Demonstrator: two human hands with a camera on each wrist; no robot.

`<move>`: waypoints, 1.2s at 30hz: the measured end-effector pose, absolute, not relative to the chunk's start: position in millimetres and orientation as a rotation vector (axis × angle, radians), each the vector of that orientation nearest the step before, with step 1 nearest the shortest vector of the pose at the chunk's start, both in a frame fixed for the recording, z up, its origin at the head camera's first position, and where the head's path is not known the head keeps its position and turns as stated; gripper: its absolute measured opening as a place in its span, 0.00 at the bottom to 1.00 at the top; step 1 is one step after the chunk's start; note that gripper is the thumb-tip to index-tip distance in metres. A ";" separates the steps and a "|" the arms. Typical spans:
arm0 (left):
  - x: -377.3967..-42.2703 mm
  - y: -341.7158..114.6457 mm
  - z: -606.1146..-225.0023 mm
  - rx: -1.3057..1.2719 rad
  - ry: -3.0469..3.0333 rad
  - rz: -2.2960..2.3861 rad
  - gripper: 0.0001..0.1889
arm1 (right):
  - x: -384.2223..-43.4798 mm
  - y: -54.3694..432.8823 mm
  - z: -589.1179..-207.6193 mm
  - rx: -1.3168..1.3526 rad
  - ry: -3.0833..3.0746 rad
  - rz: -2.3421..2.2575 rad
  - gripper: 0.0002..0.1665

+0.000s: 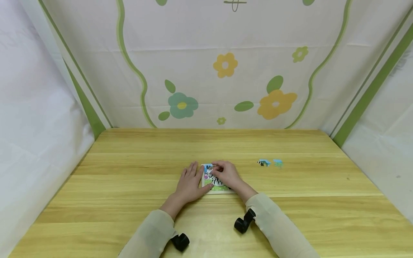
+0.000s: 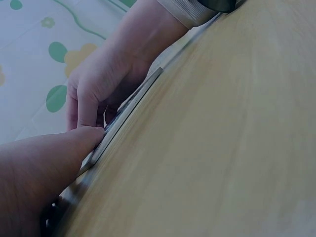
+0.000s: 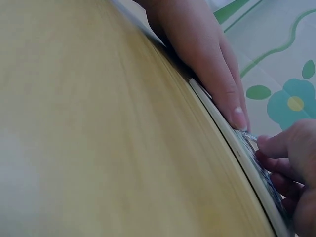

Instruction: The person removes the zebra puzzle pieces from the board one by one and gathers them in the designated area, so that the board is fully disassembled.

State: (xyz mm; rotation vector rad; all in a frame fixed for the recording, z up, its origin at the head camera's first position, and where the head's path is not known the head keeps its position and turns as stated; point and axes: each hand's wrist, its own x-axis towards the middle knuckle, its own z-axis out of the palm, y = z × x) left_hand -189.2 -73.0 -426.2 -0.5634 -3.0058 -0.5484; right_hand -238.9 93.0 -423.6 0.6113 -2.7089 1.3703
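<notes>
A small jigsaw puzzle in a pale frame (image 1: 222, 192) lies on the table, with a zebra (image 1: 218, 182) on green ground under a blue sky. My left hand (image 1: 190, 184) rests along its left edge, fingers straight, the thumb on the picture's lower part. Over the upper right of the puzzle, my right hand (image 1: 228, 175) has its fingers curled and pinches a puzzle piece at the surface; the hand hides most of that piece. The right wrist view shows a thin edge beside the right thumb (image 3: 266, 145), close to the left thumb (image 3: 238, 118).
Two loose puzzle pieces, one blue with dark marks (image 1: 264, 162) and one blue and green (image 1: 278, 163), lie on the wooden table (image 1: 129, 172) to the right of the puzzle. Behind the table hangs a white curtain (image 1: 193, 64) with flowers; white cloth also flanks both sides.
</notes>
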 end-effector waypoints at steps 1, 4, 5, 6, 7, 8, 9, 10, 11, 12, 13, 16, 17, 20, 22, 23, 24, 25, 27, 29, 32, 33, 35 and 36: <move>-189.2 -72.9 -426.4 -0.565 -3.006 -0.547 0.39 | -239.1 93.5 -423.2 0.614 -2.714 1.364 0.19; -189.5 -72.8 -427.0 -0.563 -3.010 -0.531 0.40 | -240.2 95.2 -422.1 0.622 -2.726 1.370 0.19; -189.6 -72.8 -427.3 -0.561 -3.011 -0.526 0.40 | -240.5 96.0 -421.6 0.627 -2.726 1.384 0.19; -189.7 -72.8 -427.4 -0.559 -3.012 -0.521 0.40 | -240.8 97.0 -421.1 0.628 -2.724 1.408 0.19; -189.8 -72.7 -427.3 -0.555 -3.015 -0.514 0.40 | -241.3 98.0 -420.9 0.633 -2.722 1.427 0.19; -189.9 -72.7 -427.2 -0.551 -3.016 -0.512 0.40 | -242.0 99.1 -420.8 0.641 -2.718 1.444 0.19; -189.9 -72.6 -427.1 -0.549 -3.017 -0.511 0.40 | -242.6 100.5 -420.5 0.644 -2.716 1.469 0.19; -189.9 -72.5 -426.9 -0.546 -3.017 -0.513 0.40 | -243.2 102.0 -420.0 0.647 -2.710 1.505 0.19; -189.9 -72.4 -426.7 -0.546 -3.016 -0.516 0.40 | -243.9 103.6 -419.6 0.652 -2.703 1.534 0.19; -189.9 -72.2 -426.4 -0.543 -3.018 -0.519 0.40 | -244.5 105.2 -419.0 0.658 -2.694 1.562 0.19; -190.0 -72.0 -426.3 -0.541 -3.021 -0.517 0.40 | -245.0 106.8 -418.2 0.658 -2.687 1.594 0.19; -190.1 -71.6 -425.9 -0.542 -3.020 -0.519 0.40 | -246.1 112.4 -415.7 0.674 -2.653 1.684 0.20; -190.1 -71.5 -425.9 -0.545 -3.018 -0.523 0.40 | -246.3 114.4 -414.6 0.679 -2.643 1.703 0.20; -189.9 -71.2 -425.8 -0.547 -3.017 -0.525 0.40 | -247.3 121.4 -411.3 0.664 -2.641 1.753 0.21; -189.8 -71.0 -425.8 -0.548 -3.010 -0.531 0.41 | -248.2 126.7 -408.2 0.648 -2.642 1.784 0.21; -189.8 -71.0 -425.8 -0.544 -3.010 -0.531 0.41 | -248.8 129.5 -406.4 0.642 -2.642 1.797 0.21; -189.8 -71.0 -425.8 -0.540 -3.009 -0.531 0.41 | -249.5 132.4 -404.5 0.637 -2.642 1.807 0.20; -189.8 -71.0 -425.8 -0.538 -3.006 -0.535 0.41 | -250.3 135.6 -402.4 0.642 -2.635 1.816 0.20; -189.9 -71.2 -426.1 -0.535 -3.001 -0.542 0.41 | -251.9 142.4 -398.3 0.664 -2.618 1.808 0.21; -190.0 -71.4 -426.4 -0.533 -3.000 -0.547 0.41 | -253.0 149.9 -393.9 0.686 -2.598 1.800 0.21; -189.7 -71.7 -426.5 -0.537 -3.000 -0.553 0.41 | -253.8 162.6 -387.8 0.692 -2.578 1.782 0.21; -189.5 -71.8 -426.4 -0.540 -2.999 -0.554 0.41 | -254.2 167.2 -386.2 0.689 -2.574 1.779 0.21; -189.0 -71.9 -425.9 -0.545 -2.996 -0.555 0.41 | -255.1 177.0 -383.1 0.670 -2.584 1.771 0.21; -188.9 -71.9 -425.8 -0.547 -2.994 -0.556 0.41 | -256.2 182.1 -382.5 0.661 -2.588 1.762 0.21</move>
